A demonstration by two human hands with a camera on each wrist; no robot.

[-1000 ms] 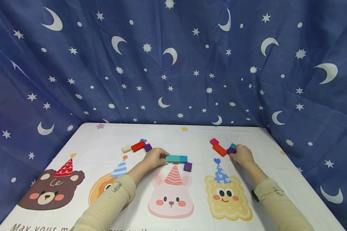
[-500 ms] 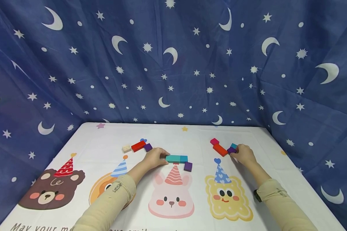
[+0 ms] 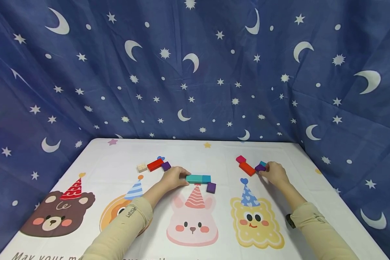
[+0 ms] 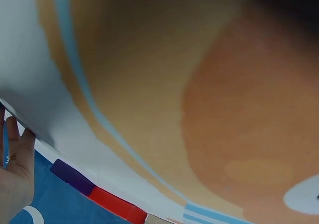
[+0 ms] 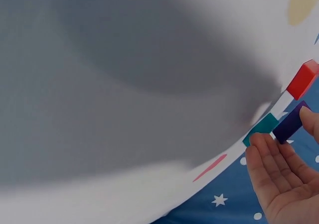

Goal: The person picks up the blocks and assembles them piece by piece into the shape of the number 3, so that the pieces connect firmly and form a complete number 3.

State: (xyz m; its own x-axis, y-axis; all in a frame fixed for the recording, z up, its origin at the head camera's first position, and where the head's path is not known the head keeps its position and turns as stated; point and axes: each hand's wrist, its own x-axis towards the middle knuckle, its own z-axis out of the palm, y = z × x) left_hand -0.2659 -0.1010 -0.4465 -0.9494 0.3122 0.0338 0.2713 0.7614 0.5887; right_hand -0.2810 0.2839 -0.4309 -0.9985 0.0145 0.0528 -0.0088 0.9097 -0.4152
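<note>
My left hand point(image 3: 173, 178) is at the left end of a long teal block point(image 3: 194, 179), its thumb and index finger at either side of that end. A blue block point(image 3: 206, 179) adjoins the teal one on the right, and a purple block point(image 3: 211, 187) lies at its lower corner. On the right, my right hand point(image 3: 275, 174) pinches another purple block point(image 5: 290, 123) between thumb and fingers. Beside it lies a small blue-teal block point(image 3: 263, 163), partly hidden by the hand. A red block point(image 3: 247, 168) and a pink block point(image 3: 241, 159) lie just left.
Back left, a speckled beige block point(image 3: 142, 167), a red block point(image 3: 155, 164) and a purple block point(image 3: 166, 166) form a loose row. The white cloth point(image 3: 221, 155) bears printed animals and treats. A blue starry curtain point(image 3: 195, 90) hangs behind.
The right hand shifts slightly, and its purple block tilts and comes a little away from the red block, covering more of the small blue one. My left hand stays put.
</note>
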